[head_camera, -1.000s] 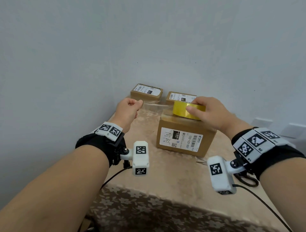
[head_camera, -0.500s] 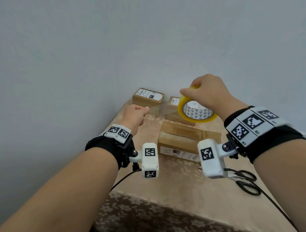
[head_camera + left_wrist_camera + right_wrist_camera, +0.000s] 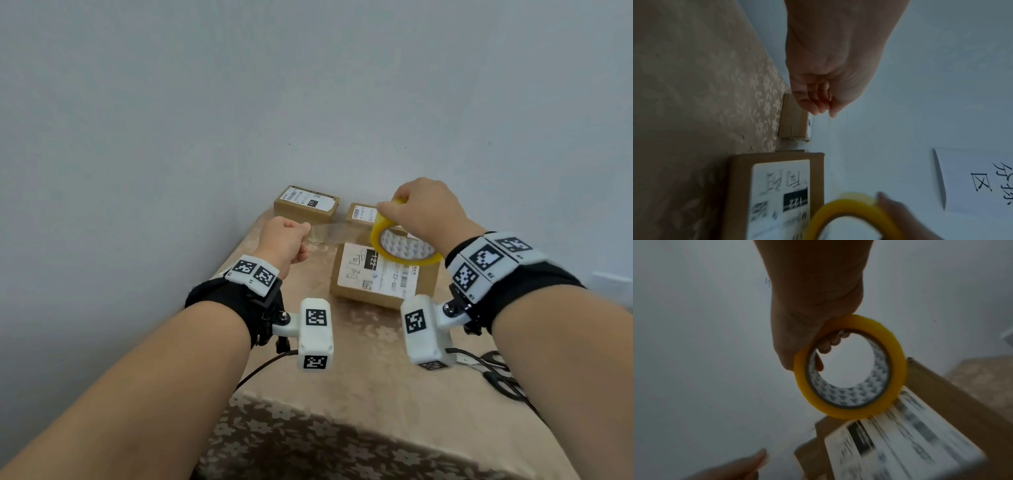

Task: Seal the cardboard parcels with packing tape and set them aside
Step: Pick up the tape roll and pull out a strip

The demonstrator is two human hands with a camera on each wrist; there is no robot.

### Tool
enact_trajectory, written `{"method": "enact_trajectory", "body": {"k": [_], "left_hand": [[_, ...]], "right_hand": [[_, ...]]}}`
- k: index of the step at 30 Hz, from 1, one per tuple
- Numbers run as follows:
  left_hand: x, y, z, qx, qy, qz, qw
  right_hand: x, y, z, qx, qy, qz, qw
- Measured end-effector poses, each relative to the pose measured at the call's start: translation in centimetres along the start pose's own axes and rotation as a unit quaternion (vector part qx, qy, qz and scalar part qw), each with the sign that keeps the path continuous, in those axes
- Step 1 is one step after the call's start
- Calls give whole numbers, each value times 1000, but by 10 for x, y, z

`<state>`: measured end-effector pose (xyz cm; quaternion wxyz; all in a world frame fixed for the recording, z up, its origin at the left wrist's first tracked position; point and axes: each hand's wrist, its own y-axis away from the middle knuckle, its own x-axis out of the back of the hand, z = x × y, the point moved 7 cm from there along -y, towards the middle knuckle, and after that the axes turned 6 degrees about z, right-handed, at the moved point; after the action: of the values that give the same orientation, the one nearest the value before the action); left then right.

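Note:
A cardboard parcel (image 3: 346,286) with a white shipping label lies label-up on the table, also visible in the left wrist view (image 3: 774,194) and the right wrist view (image 3: 931,426). Above it my right hand (image 3: 419,212) grips a yellow roll of packing tape (image 3: 404,255), fingers through its core (image 3: 851,368). A clear tape strip (image 3: 337,230) stretches from the roll leftward to my left hand (image 3: 284,240), which pinches its free end (image 3: 830,112). Both hands hover above the table, left of and over the parcel.
Two smaller labelled parcels (image 3: 306,205) (image 3: 361,213) sit against the wall at the table's far edge. Black scissors (image 3: 503,380) lie at the right near my right forearm. The patterned tablecloth (image 3: 359,394) drops off at the front edge. A paper sign (image 3: 978,180) hangs on the wall.
The parcel now lies with its label facing up instead of toward me. My right hand has lowered the roll closer to the parcel, and the strip stays stretched between both hands.

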<state>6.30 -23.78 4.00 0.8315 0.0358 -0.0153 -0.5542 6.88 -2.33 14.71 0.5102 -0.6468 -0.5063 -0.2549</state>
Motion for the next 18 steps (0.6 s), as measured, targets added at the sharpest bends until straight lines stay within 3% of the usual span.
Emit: {"method": "enact_trajectory", "body": {"k": [3, 13, 18], "left_hand": [[-2, 0, 4, -4, -5, -2, 1000], [-2, -12, -10, -21, 12, -4, 1000], [-30, -18, -16, -71, -55, -46, 995]], "right_hand": [[-19, 6, 15, -40, -26, -35, 998], [-11, -3, 22, -64, -92, 4, 994], [-20, 0, 50, -101, -104, -1, 989]]}}
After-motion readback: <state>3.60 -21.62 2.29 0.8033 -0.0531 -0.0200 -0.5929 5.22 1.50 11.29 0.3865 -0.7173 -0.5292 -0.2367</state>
